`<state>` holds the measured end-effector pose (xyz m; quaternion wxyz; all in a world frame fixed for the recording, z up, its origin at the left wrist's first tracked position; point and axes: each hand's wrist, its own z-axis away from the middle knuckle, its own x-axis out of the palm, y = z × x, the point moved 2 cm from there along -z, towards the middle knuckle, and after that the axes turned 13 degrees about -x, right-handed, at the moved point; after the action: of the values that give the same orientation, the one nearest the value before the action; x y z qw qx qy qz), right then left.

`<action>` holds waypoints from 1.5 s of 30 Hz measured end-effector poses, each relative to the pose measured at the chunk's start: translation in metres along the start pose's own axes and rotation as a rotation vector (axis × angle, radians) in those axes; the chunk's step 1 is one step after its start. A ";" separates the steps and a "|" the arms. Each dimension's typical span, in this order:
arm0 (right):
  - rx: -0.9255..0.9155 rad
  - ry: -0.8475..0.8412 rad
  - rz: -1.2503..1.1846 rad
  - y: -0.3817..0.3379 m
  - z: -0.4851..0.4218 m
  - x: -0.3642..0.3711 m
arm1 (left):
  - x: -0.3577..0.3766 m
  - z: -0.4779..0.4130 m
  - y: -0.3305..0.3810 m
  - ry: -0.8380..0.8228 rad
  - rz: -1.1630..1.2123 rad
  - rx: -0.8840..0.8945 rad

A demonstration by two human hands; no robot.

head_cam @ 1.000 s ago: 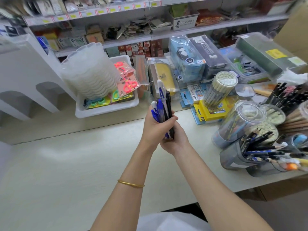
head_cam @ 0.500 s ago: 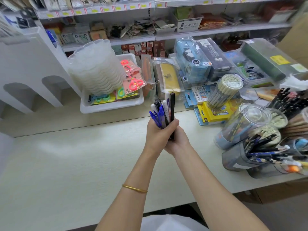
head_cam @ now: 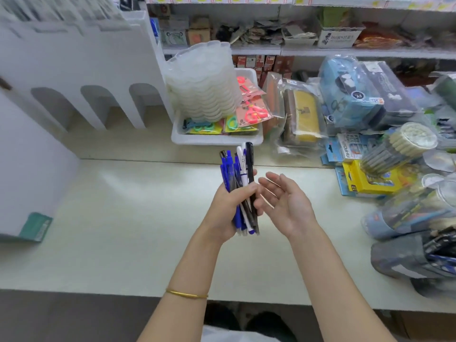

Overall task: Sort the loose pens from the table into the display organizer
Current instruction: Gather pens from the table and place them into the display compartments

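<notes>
My left hand (head_cam: 228, 208) is shut around a bundle of pens (head_cam: 240, 169), several blue, one white and one black, held upright above the middle of the pale table (head_cam: 123, 230). Just to its right, my right hand (head_cam: 283, 201) is open, palm up, fingers spread and empty, close to the bundle but apart from it. The white display organizer (head_cam: 81, 70) with arched slots stands at the back left. A grey pen holder (head_cam: 407, 257) with more pens lies at the right edge, blurred.
A white tray (head_cam: 217, 139) with stacked plastic lids and scissor packs sits behind the pens. Bagged pencil cases (head_cam: 303, 114), a yellow box (head_cam: 370, 178) and clear tubs of pencils (head_cam: 394, 146) crowd the right side. Shelves run along the back.
My right hand has let go of the pen bundle and opened to the right. The view has swung left, bringing the white organizer further into sight.
</notes>
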<state>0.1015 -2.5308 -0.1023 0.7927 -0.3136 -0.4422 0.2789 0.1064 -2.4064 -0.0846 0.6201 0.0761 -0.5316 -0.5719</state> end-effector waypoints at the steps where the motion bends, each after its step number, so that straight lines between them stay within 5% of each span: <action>1: -0.020 -0.018 0.063 0.000 0.004 0.008 | -0.005 0.009 -0.001 0.007 0.014 -0.006; 8: -0.131 -0.327 0.440 0.024 0.030 0.063 | -0.049 0.078 -0.014 0.329 -0.267 0.085; 14: -0.161 -0.677 0.523 0.063 0.075 0.118 | -0.088 0.149 -0.014 0.582 -0.358 0.135; 22: -0.181 -1.039 0.667 0.125 0.124 0.207 | -0.166 0.236 0.022 0.440 -0.264 0.124; 29: -0.190 -1.010 0.581 0.203 0.170 0.300 | -0.266 0.325 0.065 0.237 -0.176 0.068; 38: -0.235 -0.885 0.441 0.237 0.205 0.390 | -0.347 0.381 0.124 0.196 -0.244 0.098; 45: -0.437 -0.842 0.657 0.268 0.199 0.441 | -0.384 0.378 0.171 0.199 -0.309 0.111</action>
<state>0.0831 -1.9905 0.0126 0.3368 -0.4530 -0.6463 0.5135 0.0163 -1.8517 -0.0241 0.5693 0.2471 -0.4802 -0.6199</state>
